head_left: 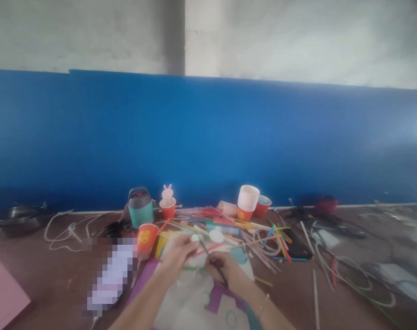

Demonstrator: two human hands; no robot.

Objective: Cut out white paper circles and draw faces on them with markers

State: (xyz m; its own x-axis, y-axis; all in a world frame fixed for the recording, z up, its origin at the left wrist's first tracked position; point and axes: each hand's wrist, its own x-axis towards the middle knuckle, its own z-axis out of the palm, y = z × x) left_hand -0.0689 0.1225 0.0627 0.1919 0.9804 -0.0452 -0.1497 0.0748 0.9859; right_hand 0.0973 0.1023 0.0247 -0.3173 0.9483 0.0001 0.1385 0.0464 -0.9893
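Observation:
My left hand point(180, 253) pinches a small white round piece with a greenish edge point(195, 238); its exact kind is too blurred to tell. In my right hand point(222, 266) is a pair of scissors point(216, 266), the dark handle loops round my fingers and the blades pointing up and left, close to the round piece. A white foam-like oval point(216, 236) lies just beyond. Under both hands spread pale paper sheets point(180, 298) and purple paper point(215, 298) with cut edges. A green ring outline point(231, 318) shows on the pale sheet.
Behind my hands lie many coloured sticks and straws point(208, 214). A red cup point(147, 239), a bunny-topped cup point(168, 208), a teal container point(141, 208) and stacked paper cups point(247, 201) stand around. Cables point(70, 231) run left; a blue panel point(208, 142) rises behind.

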